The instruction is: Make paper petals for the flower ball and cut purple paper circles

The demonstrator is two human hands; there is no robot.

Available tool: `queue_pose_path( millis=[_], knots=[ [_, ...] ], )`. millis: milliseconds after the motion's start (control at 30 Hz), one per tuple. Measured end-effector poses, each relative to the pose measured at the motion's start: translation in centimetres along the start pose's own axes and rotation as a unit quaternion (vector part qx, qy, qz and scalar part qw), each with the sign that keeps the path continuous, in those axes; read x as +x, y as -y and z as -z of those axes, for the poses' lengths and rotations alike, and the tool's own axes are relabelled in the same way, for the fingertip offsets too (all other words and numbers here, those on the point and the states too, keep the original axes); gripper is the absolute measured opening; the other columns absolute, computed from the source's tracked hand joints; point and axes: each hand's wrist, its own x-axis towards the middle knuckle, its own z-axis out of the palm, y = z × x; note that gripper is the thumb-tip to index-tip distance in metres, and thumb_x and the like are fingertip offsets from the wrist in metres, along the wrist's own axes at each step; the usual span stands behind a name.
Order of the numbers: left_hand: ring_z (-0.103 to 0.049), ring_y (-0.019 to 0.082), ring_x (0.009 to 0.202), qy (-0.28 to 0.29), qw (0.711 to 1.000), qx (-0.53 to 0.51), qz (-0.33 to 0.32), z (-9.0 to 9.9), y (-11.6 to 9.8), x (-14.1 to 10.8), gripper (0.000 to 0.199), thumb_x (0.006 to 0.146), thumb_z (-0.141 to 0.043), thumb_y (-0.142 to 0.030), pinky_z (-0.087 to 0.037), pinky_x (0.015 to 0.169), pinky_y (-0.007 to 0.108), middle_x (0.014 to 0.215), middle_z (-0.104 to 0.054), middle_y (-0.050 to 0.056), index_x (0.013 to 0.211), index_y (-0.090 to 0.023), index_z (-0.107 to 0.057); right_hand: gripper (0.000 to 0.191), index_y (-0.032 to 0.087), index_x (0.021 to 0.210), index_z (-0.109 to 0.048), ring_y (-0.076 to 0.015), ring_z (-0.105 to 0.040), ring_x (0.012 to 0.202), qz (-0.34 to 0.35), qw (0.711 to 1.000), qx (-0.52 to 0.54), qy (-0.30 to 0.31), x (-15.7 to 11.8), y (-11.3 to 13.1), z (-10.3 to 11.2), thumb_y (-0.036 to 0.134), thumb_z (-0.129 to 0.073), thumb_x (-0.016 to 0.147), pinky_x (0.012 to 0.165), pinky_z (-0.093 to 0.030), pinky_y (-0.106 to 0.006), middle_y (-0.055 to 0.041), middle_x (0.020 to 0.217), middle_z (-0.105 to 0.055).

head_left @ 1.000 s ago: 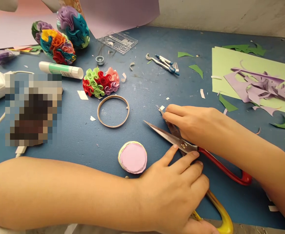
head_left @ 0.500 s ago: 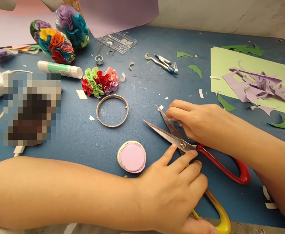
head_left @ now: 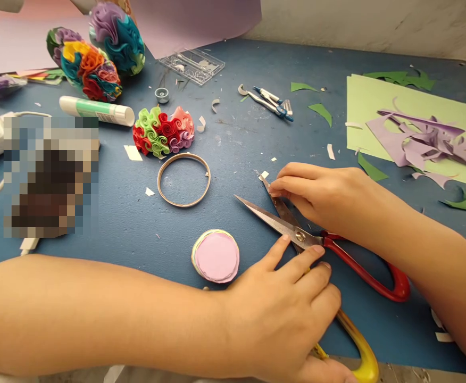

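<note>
Open scissors (head_left: 301, 236) lie on the blue table, with one red handle and one yellow handle. My left hand (head_left: 286, 308) rests across them near the pivot and over the yellow handle, fingers spread. Fingertips of my right hand (head_left: 316, 191) are drawn together at the upper blade; what they pinch, if anything, is hidden. A small white paper scrap (head_left: 264, 174) lies by that blade's tip. Left of my left hand sits a stack of round paper discs (head_left: 216, 256), pink on top. Above it lies a thin brown ring (head_left: 159, 183).
Curled paper flowers (head_left: 163, 130), a glue stick (head_left: 97, 110), paper flower balls (head_left: 91, 69) and a blurred-out object (head_left: 51, 178) are on the left. A compass (head_left: 268, 101) lies at the back. Purple scraps (head_left: 428, 138) sit on green paper (head_left: 364, 106) at right.
My right hand's fingertips have shifted slightly left and down along the upper blade. My left hand stays in place on the scissors. The view has shifted slightly.
</note>
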Motion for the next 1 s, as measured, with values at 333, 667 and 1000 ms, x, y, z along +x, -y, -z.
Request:
queue_pose_path(
  millis=[333,667,1000],
  knots=[
    [-0.036,0.030,0.138,0.002,1.000,0.002,0.000,0.1,0.0,0.1,0.058,0.092,-0.038,-0.058,-0.024,0.117,0.048,0.136,-0.054,0.012,0.119,-0.009,-0.055,0.026,0.018,0.084,-0.054,-0.0101,-0.050,0.054,-0.014,0.990,0.121,0.066,0.5,-1.9,-1.1,0.031,-0.035,0.094,0.053,-0.041,-0.025,-0.0038,0.084,-0.057],
    [-0.035,0.029,0.139,0.007,1.000,-0.002,0.002,0.2,0.0,0.1,0.058,0.093,-0.035,-0.056,-0.024,0.117,0.047,0.136,-0.054,0.012,0.121,-0.009,-0.054,0.032,0.022,0.077,-0.050,-0.0149,-0.053,0.061,-0.089,0.960,0.234,0.126,1.1,-2.1,-0.2,0.047,-0.034,0.091,0.059,-0.043,-0.030,-0.0047,0.080,-0.057],
    [-0.036,0.029,0.139,0.006,1.000,-0.004,0.004,0.0,0.1,0.2,0.059,0.092,-0.036,-0.057,-0.024,0.117,0.047,0.135,-0.055,0.012,0.121,-0.008,-0.055,0.031,0.021,0.082,-0.054,-0.0122,-0.053,0.058,-0.054,0.976,0.184,0.103,0.6,-2.1,-0.9,0.043,-0.035,0.093,0.057,-0.042,-0.028,-0.0039,0.085,-0.058]
  ],
)
